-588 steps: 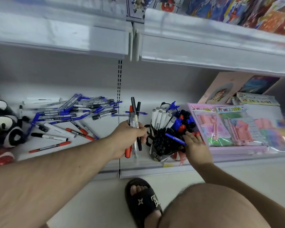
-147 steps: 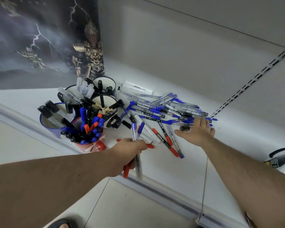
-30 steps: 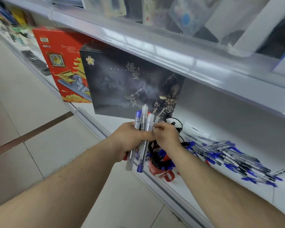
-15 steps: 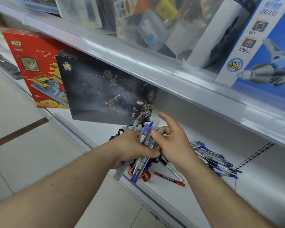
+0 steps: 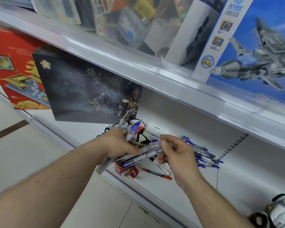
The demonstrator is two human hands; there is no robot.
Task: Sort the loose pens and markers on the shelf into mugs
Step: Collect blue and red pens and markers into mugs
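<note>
Two hands are in view, the left hand (image 5: 120, 143) and the right hand (image 5: 176, 153), both closed around one bundle of pens (image 5: 145, 153); the bundle has at least five pens, but they overlap too much for an exact count. One red marker (image 5: 156, 173) lies alone on the lower shelf (image 5: 196, 193). Behind the right hand is one loose heap of blue-capped pens (image 5: 204, 155), well over ten, too many and too blurred to count. One red mug (image 5: 127, 170) shows below the bundle; further mugs behind the hands cannot be counted. Two shelves are visible, the lower one and an upper shelf (image 5: 138, 66). Three large boxes stand out: one red box (image 5: 8, 69), one dark box (image 5: 82, 86), one blue jet box (image 5: 253, 51).
</note>
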